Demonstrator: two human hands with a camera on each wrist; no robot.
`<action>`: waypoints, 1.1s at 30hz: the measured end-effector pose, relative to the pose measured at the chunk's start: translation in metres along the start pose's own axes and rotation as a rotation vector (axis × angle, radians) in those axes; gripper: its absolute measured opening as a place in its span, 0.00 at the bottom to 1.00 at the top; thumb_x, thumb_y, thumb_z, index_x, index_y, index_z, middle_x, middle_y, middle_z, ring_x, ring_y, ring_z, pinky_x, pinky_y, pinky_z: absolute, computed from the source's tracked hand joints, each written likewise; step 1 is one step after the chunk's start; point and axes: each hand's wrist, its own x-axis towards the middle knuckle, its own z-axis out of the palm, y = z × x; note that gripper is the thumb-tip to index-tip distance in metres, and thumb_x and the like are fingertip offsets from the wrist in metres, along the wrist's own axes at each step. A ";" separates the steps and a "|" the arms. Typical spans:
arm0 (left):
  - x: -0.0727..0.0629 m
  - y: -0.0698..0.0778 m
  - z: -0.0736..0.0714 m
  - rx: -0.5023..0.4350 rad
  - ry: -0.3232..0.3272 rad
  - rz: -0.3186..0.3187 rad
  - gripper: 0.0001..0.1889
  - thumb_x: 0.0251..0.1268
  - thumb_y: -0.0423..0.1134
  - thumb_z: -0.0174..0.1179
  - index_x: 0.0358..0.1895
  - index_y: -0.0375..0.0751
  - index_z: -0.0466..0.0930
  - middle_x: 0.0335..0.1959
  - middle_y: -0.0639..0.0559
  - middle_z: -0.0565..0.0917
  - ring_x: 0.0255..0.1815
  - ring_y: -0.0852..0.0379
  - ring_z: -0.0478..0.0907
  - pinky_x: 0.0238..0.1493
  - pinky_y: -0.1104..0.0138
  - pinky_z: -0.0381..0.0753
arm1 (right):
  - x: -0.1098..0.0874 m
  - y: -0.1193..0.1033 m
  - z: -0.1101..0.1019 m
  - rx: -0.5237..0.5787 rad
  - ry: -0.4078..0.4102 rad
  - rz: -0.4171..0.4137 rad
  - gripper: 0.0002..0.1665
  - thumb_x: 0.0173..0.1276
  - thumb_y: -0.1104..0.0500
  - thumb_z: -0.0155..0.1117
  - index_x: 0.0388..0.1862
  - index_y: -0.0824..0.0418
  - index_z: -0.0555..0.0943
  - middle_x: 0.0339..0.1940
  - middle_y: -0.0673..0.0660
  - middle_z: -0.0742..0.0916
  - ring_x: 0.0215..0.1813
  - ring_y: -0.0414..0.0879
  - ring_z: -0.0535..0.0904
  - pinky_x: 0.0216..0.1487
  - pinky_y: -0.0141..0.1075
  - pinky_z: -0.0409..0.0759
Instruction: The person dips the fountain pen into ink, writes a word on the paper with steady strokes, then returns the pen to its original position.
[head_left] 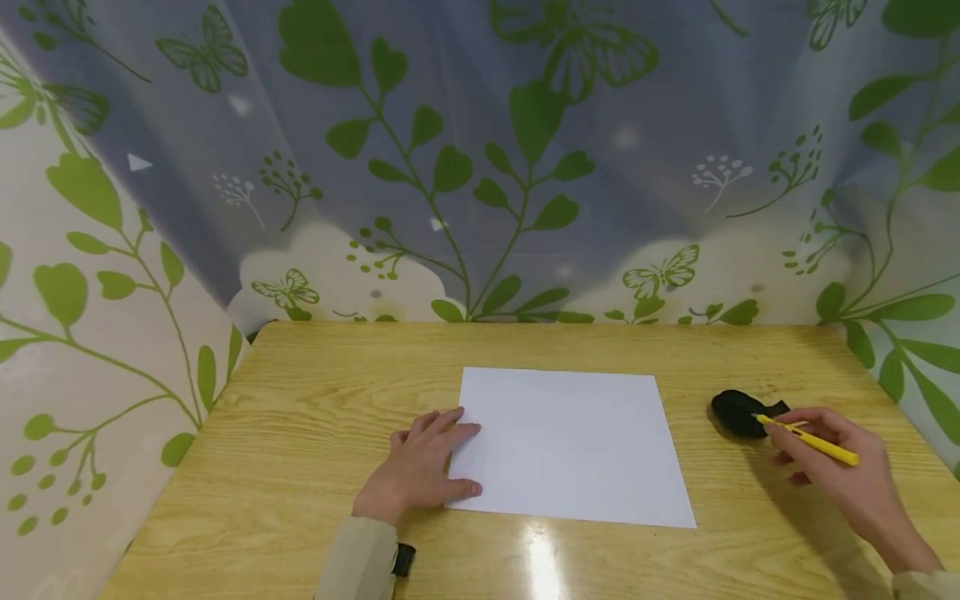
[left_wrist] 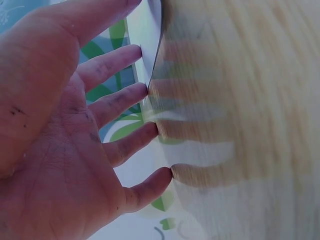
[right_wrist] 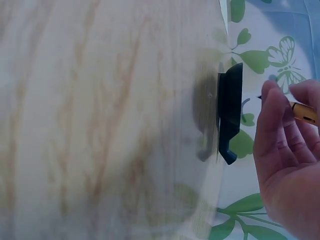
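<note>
A blank white sheet of paper (head_left: 562, 446) lies flat on the table. My left hand (head_left: 423, 462) rests at its left edge, fingers spread, with the thumb and some fingertips over the paper; in the left wrist view, the palm of the left hand (left_wrist: 75, 135) faces the camera and fingertips touch the surface. In my right hand (head_left: 847, 467) I pinch a slim yellow pen (head_left: 825, 446) between thumb and fingers. Its dark tip points at a black fish-shaped object (head_left: 738, 413) right of the paper. The right wrist view shows this black object (right_wrist: 231, 107) with a gap between it and the tip.
The wood-grain table (head_left: 315, 392) carries the sheet and the black object. A leaf-and-butterfly patterned curtain (head_left: 465, 167) hangs behind the table's back edge and along both sides. Small dark specks mark the wood beside the black object. A black band (head_left: 403, 560) is at the left wrist.
</note>
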 end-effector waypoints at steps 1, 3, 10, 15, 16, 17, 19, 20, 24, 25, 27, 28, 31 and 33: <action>0.000 0.000 0.000 0.000 0.000 -0.001 0.38 0.60 0.55 0.73 0.74 0.55 0.71 0.82 0.48 0.61 0.81 0.34 0.55 0.68 0.30 0.59 | 0.001 0.001 0.000 -0.010 -0.001 0.004 0.12 0.74 0.52 0.67 0.50 0.56 0.80 0.28 0.43 0.91 0.28 0.42 0.88 0.26 0.39 0.86; 0.001 -0.001 0.000 -0.001 0.001 0.000 0.39 0.59 0.55 0.73 0.74 0.55 0.71 0.82 0.48 0.61 0.81 0.34 0.55 0.68 0.30 0.59 | 0.003 0.002 0.000 -0.011 -0.009 0.012 0.10 0.73 0.52 0.67 0.48 0.55 0.80 0.27 0.45 0.91 0.27 0.43 0.87 0.25 0.39 0.85; 0.002 -0.002 0.000 0.003 0.021 0.006 0.40 0.56 0.56 0.75 0.73 0.55 0.71 0.81 0.49 0.63 0.80 0.35 0.57 0.66 0.30 0.60 | 0.011 0.003 -0.002 0.007 -0.039 0.047 0.10 0.73 0.51 0.68 0.44 0.56 0.81 0.25 0.48 0.90 0.27 0.44 0.87 0.25 0.39 0.85; 0.003 -0.002 0.001 0.012 0.029 0.006 0.41 0.54 0.56 0.76 0.73 0.55 0.70 0.81 0.49 0.63 0.79 0.34 0.57 0.66 0.30 0.62 | 0.014 0.002 -0.002 -0.030 -0.030 0.066 0.12 0.72 0.49 0.69 0.42 0.56 0.83 0.23 0.48 0.89 0.23 0.46 0.84 0.24 0.38 0.84; 0.003 -0.002 0.001 0.012 0.029 0.004 0.41 0.54 0.56 0.76 0.73 0.56 0.70 0.81 0.49 0.63 0.79 0.34 0.57 0.66 0.30 0.62 | 0.015 0.001 -0.002 -0.032 -0.033 0.071 0.12 0.72 0.49 0.69 0.42 0.56 0.83 0.22 0.48 0.88 0.22 0.46 0.83 0.23 0.38 0.83; 0.003 -0.002 0.001 0.011 0.029 0.001 0.42 0.54 0.56 0.76 0.73 0.56 0.70 0.81 0.49 0.63 0.79 0.34 0.57 0.66 0.30 0.62 | 0.016 0.001 -0.002 -0.038 -0.034 0.072 0.12 0.72 0.49 0.69 0.41 0.56 0.83 0.22 0.48 0.88 0.22 0.46 0.82 0.23 0.37 0.82; 0.003 -0.002 0.001 0.008 0.028 -0.001 0.41 0.54 0.56 0.76 0.73 0.56 0.70 0.81 0.49 0.63 0.79 0.34 0.57 0.66 0.30 0.61 | 0.017 0.002 -0.002 -0.045 -0.035 0.074 0.11 0.71 0.49 0.70 0.41 0.56 0.84 0.21 0.48 0.87 0.21 0.45 0.80 0.22 0.36 0.80; 0.003 -0.002 0.001 0.007 0.028 -0.001 0.41 0.54 0.56 0.76 0.73 0.56 0.70 0.81 0.49 0.63 0.79 0.34 0.57 0.66 0.30 0.61 | 0.018 0.003 -0.002 -0.049 -0.035 0.071 0.10 0.71 0.50 0.70 0.40 0.55 0.84 0.20 0.48 0.87 0.20 0.45 0.80 0.21 0.36 0.79; 0.003 -0.002 0.001 0.003 0.023 0.001 0.41 0.55 0.56 0.76 0.73 0.56 0.71 0.81 0.49 0.63 0.79 0.35 0.56 0.66 0.30 0.61 | 0.020 0.004 -0.002 -0.091 -0.021 0.054 0.11 0.71 0.49 0.70 0.40 0.55 0.84 0.19 0.46 0.86 0.18 0.45 0.77 0.19 0.36 0.77; 0.003 -0.002 0.001 0.003 0.021 0.000 0.41 0.55 0.56 0.76 0.73 0.56 0.71 0.81 0.49 0.62 0.79 0.35 0.56 0.66 0.30 0.61 | 0.021 0.004 -0.001 -0.108 -0.019 0.049 0.11 0.71 0.49 0.70 0.40 0.55 0.84 0.19 0.46 0.85 0.18 0.45 0.77 0.19 0.36 0.76; 0.003 -0.002 0.000 0.001 0.015 -0.001 0.41 0.55 0.56 0.76 0.73 0.56 0.71 0.81 0.49 0.62 0.79 0.35 0.56 0.66 0.31 0.60 | 0.022 0.004 0.000 -0.134 -0.014 0.043 0.13 0.71 0.47 0.70 0.40 0.55 0.84 0.18 0.47 0.84 0.17 0.45 0.76 0.19 0.37 0.75; 0.002 -0.002 0.000 0.000 0.011 -0.002 0.41 0.55 0.57 0.76 0.73 0.55 0.71 0.81 0.49 0.62 0.79 0.34 0.56 0.66 0.31 0.60 | 0.022 0.003 0.000 -0.146 -0.014 0.043 0.13 0.71 0.46 0.69 0.40 0.55 0.84 0.18 0.47 0.84 0.17 0.45 0.75 0.19 0.37 0.74; 0.002 -0.001 -0.001 -0.007 0.005 -0.003 0.42 0.54 0.57 0.77 0.73 0.55 0.71 0.81 0.48 0.61 0.79 0.34 0.55 0.66 0.31 0.60 | 0.023 0.002 0.001 -0.166 -0.017 0.040 0.14 0.71 0.45 0.69 0.41 0.55 0.83 0.17 0.48 0.83 0.17 0.46 0.74 0.18 0.38 0.74; 0.001 -0.001 -0.002 -0.007 0.005 -0.003 0.43 0.53 0.56 0.77 0.73 0.55 0.71 0.82 0.48 0.61 0.79 0.34 0.55 0.66 0.32 0.60 | 0.023 0.001 0.001 -0.160 -0.025 0.046 0.14 0.71 0.45 0.69 0.40 0.54 0.84 0.18 0.48 0.83 0.17 0.46 0.75 0.19 0.38 0.74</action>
